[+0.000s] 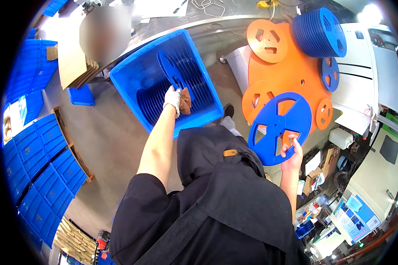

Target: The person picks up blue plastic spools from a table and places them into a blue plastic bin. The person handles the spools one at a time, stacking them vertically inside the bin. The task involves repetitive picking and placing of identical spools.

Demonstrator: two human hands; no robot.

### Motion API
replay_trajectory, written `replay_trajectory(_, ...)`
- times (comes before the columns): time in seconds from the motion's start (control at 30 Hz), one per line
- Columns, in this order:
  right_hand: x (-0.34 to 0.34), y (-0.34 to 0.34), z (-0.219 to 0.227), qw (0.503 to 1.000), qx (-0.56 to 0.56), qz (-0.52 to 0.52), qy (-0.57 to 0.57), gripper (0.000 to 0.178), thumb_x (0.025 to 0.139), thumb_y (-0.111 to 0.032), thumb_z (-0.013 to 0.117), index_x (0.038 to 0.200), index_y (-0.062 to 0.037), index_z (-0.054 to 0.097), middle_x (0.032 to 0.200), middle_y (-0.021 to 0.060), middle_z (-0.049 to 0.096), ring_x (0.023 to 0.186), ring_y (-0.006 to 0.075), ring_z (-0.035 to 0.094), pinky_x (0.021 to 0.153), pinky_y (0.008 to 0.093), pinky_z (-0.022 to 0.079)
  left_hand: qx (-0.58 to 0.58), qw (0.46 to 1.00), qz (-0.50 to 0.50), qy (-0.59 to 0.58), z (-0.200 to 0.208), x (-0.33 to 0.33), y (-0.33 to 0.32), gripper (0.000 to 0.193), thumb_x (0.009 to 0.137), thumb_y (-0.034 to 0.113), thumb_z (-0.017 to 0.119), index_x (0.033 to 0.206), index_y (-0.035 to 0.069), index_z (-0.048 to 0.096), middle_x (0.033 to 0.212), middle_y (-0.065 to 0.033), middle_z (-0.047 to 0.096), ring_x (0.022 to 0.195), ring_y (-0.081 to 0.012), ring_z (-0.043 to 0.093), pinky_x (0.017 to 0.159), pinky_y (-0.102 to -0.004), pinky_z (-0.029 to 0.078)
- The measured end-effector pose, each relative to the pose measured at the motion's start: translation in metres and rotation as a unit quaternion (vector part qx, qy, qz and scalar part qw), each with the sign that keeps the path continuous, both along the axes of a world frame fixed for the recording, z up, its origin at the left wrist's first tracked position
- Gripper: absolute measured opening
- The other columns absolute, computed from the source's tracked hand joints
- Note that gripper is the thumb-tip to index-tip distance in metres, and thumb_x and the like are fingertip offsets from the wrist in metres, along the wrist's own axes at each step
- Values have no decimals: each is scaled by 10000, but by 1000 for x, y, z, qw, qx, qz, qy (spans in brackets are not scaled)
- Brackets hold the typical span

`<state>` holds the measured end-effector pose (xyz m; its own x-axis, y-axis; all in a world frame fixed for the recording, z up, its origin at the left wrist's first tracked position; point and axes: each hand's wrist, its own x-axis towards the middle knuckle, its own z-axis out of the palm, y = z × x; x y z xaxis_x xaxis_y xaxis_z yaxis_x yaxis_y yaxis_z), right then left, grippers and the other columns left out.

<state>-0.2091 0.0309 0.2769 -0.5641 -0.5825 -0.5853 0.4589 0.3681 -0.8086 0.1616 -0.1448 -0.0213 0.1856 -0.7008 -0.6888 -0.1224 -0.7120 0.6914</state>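
Note:
My left hand (pixel 172 100), in a white glove, reaches into a blue plastic bin (pixel 119 75). Its fingers close on the lower part of a blue reel disc (pixel 167 66) that leans out from the others. A crumpled brown piece (pixel 185 102), of a material I cannot make out, lies against those fingers. Rows of dark blue reel discs (pixel 151 106) stand on edge in the bin. On the right, my bare right hand (pixel 292 153) grips a large blue spoked reel disc (pixel 274 124) by its lower right rim, holding it tilted over an orange table.
The orange round-edged table (pixel 283 66) carries orange discs (pixel 266 40), a stack of blue discs (pixel 318 33) and a smaller blue disc (pixel 330 74). Stacked blue crates (pixel 44 154) stand on a wooden pallet (pixel 77 152) at left. Cardboard sheets (pixel 75 66) lie near a metal bench (pixel 163 22).

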Motion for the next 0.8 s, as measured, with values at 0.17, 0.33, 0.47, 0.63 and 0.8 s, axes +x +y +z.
replay_trajectory(0.17,-5,3,4,974,-204,39,-95,291,993,-281,433,1084,-31,550,1441,113,404,571,116,463,457,235,356,37,981,109,154,34,-6,26,491,933,205,562,1353,-19,444,1278,-167,565,1192,-266,529,1007,-347,406)
replay_trajectory(0.33,4,-13,14,940,-277,58,-191,343,957,-361,530,1064,-36,558,1515,159,306,506,101,415,458,234,337,-102,838,157,513,52,-1,40,505,877,304,628,1267,16,490,1230,-144,566,1158,-267,541,1004,-404,432)
replay_trajectory(0.47,28,-21,17,915,-285,90,-271,330,959,-368,537,1040,-48,556,1524,158,290,467,74,395,446,217,316,-231,851,138,451,211,-37,23,584,895,263,596,1391,21,404,1360,-162,490,1254,-316,488,1055,-411,403)
replay_trajectory(0.63,83,-31,17,887,-246,152,-362,329,961,-388,539,986,-60,539,1527,161,283,446,64,393,437,212,302,-458,796,-322,-231,283,-94,42,489,796,127,585,1260,-21,530,1229,-210,582,1185,-344,548,971,-444,454)
replay_trajectory(0.8,100,-20,12,878,-205,198,-385,351,967,-401,526,969,-50,531,1512,143,307,450,65,387,443,221,293,-618,717,-318,-63,292,-93,94,424,708,78,570,1122,8,626,1094,-188,637,1055,-343,615,893,-435,499)
